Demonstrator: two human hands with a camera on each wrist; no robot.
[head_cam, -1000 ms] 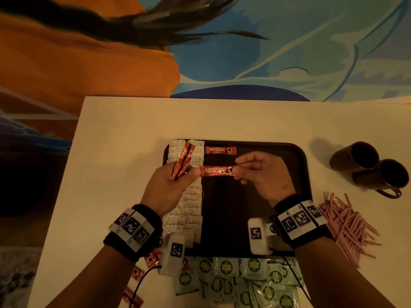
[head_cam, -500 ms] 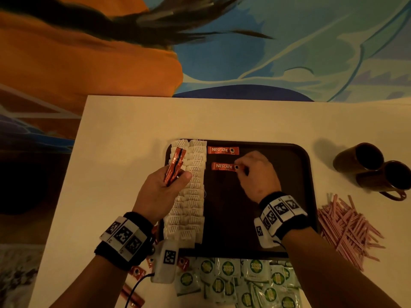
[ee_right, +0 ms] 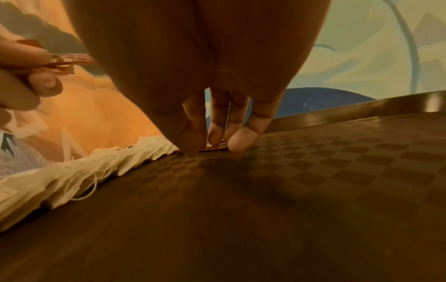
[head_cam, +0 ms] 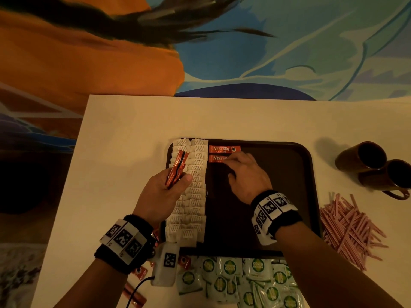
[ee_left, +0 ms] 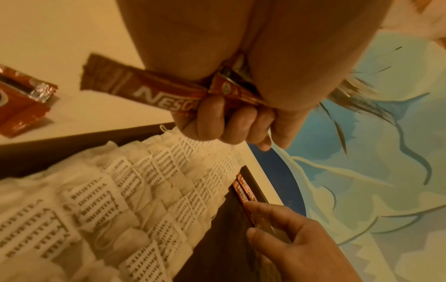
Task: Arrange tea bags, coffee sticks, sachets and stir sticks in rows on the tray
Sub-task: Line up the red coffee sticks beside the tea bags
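A dark tray [head_cam: 289, 196] lies on the cream table. Two columns of white tea bags [head_cam: 195, 196] fill its left side. To their right, at the tray's far end, a red coffee stick [head_cam: 224, 149] lies flat. A second coffee stick [head_cam: 215, 158] lies just below it. My right hand [head_cam: 242, 172] presses that second stick with straight fingertips [ee_right: 241, 139]. My left hand [head_cam: 165, 190] hovers over the tea bags and grips a bundle of coffee sticks [head_cam: 177, 168], its fingers [ee_left: 217, 118] curled round the bundle [ee_left: 156, 95].
Green sachets [head_cam: 240, 278] are heaped at the table's near edge below the tray. Pink stir sticks [head_cam: 349, 227] lie in a pile right of the tray, with two brown mugs [head_cam: 373, 167] beyond them. Loose coffee sticks [head_cam: 135, 294] lie by my left wrist.
My right hand carried the second coffee stick away from the left hand, laid it on the tray and slid it up close under the first stick. The left hand drew back slightly.
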